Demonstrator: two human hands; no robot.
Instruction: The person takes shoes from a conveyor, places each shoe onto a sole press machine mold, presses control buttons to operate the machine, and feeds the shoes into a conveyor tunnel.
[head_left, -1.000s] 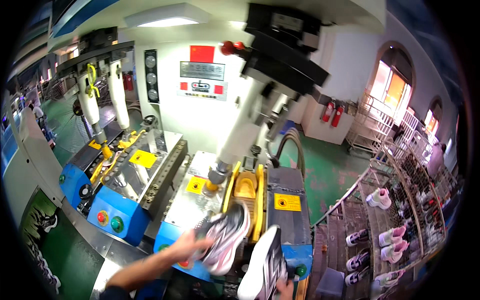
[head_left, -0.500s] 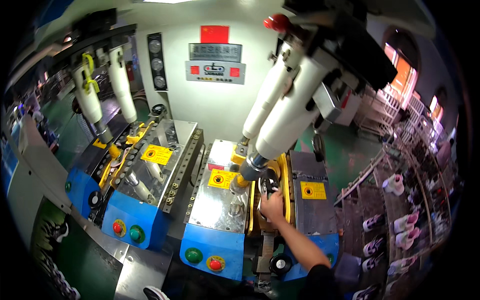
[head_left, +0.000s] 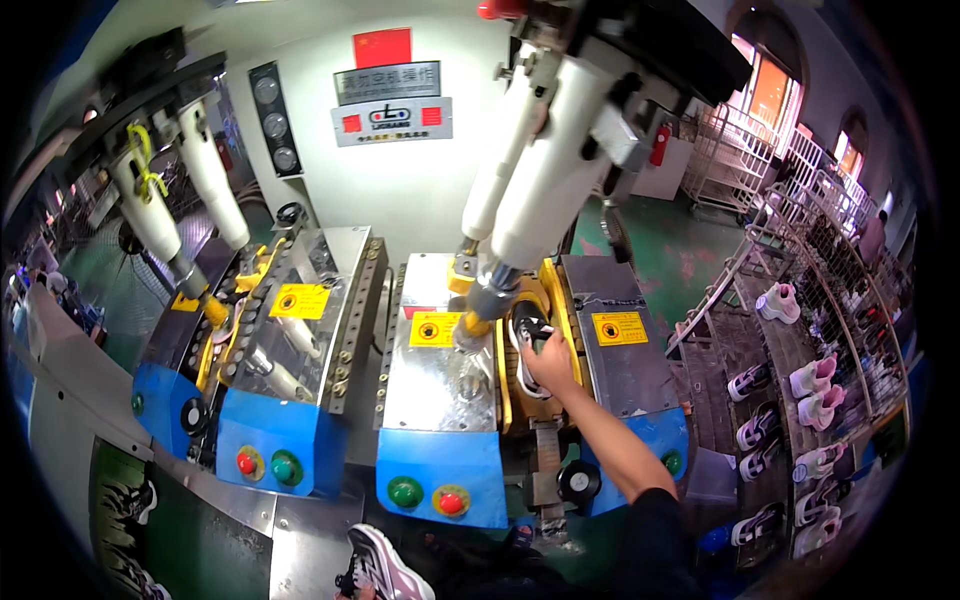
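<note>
In the right-hand press station, a black sneaker with a white sole (head_left: 524, 340) sits between yellow side pads (head_left: 563, 320). My right hand (head_left: 552, 364) is closed on the near right part of this sneaker, thumb and fingers at its opening. White press cylinders (head_left: 545, 165) slant down just left of the sneaker. At the lower edge, a second sneaker, black and pinkish with a thick white sole (head_left: 385, 565), is tilted in my left hand (head_left: 358, 593). Only a few fingertips of that hand show; the rest is cut off.
Blue panels carry a green button (head_left: 405, 491) and a red button (head_left: 451, 501). A black knob (head_left: 579, 481) stands by my right forearm. Left is a second press station (head_left: 283, 420). Several shoes stand on a rack (head_left: 700, 410) at the right; more dark shoes lie low left.
The sneaker in my left hand has come up further into view at the bottom. My right hand stays on the sneaker in the press, its fingers slightly shifted. The whole view has turned a little.
</note>
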